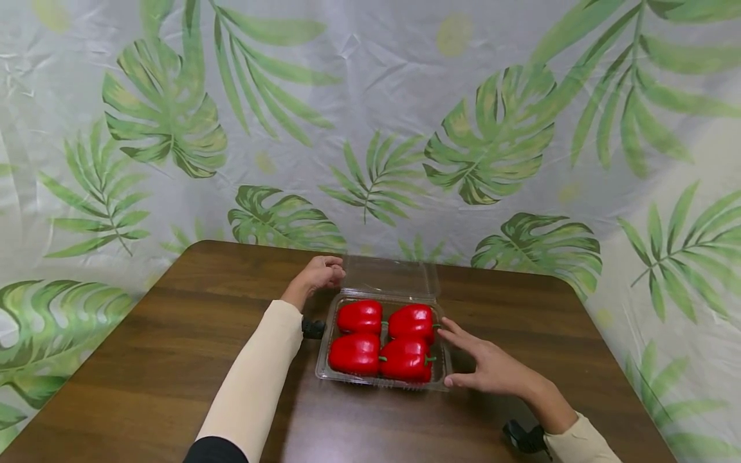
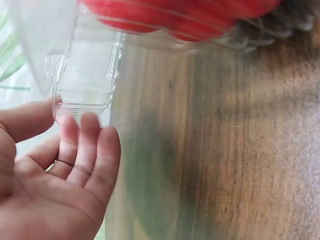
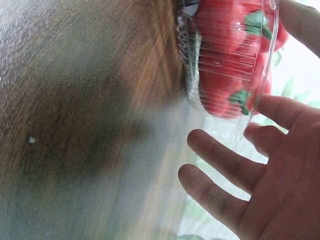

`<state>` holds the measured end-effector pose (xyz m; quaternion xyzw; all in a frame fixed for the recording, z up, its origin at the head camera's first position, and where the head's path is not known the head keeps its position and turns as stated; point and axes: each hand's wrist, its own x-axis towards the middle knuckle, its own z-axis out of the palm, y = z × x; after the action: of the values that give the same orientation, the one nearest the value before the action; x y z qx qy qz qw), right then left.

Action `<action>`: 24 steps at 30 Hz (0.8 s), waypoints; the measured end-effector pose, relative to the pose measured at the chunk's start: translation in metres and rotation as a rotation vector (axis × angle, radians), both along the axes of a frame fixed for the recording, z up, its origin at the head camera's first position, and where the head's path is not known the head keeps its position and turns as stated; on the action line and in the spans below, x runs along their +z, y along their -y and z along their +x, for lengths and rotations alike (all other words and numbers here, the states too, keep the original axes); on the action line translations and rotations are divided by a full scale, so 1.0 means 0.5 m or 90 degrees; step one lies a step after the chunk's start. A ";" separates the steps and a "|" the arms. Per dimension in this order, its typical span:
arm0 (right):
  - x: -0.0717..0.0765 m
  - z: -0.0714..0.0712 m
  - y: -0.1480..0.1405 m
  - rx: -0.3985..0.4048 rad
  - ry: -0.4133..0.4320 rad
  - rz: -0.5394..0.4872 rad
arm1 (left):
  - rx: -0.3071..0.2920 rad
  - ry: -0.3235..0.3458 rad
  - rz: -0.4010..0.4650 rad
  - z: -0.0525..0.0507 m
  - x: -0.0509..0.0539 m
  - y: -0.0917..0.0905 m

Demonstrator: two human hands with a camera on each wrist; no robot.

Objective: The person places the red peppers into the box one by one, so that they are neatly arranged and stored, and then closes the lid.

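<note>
A clear plastic clamshell container (image 1: 324, 368) stands on the table with its lid (image 1: 389, 276) tilted back at the far side. Several shiny red bell peppers (image 1: 354, 354) with green stems lie in it in two rows. At the lid's left edge is my left hand (image 1: 317, 275). Its thumb and fingertips pinch the clear plastic edge (image 2: 86, 92) in the left wrist view. My right hand (image 1: 492, 365) is spread beside the container's right wall (image 3: 225, 75), thumb near the front corner and index fingertip at the rim. Its other fingers extend apart, holding nothing.
The brown wooden table (image 1: 145, 386) extends on both sides of the container. Behind it hangs a pale cloth (image 1: 382, 83) printed with green leaves. Dark wrist-camera mounts (image 1: 523, 437) sit at both wrists.
</note>
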<state>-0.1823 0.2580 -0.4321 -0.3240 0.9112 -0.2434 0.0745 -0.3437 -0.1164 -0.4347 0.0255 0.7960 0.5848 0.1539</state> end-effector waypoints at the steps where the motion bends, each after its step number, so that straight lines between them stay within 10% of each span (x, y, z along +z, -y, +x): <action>1: 0.000 0.000 0.001 0.001 -0.002 0.002 | -0.002 -0.001 0.006 -0.001 0.000 0.002; 14: 0.005 -0.005 0.013 0.009 -0.009 0.015 | 0.050 -0.055 0.061 -0.008 0.018 0.015; 24: 0.014 0.006 0.009 0.002 0.007 0.010 | 0.007 -0.085 0.091 -0.021 0.052 0.008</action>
<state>-0.1792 0.2533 -0.4254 -0.3238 0.9121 -0.2375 0.0826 -0.3543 -0.1204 -0.4089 0.0708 0.7608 0.6380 0.0954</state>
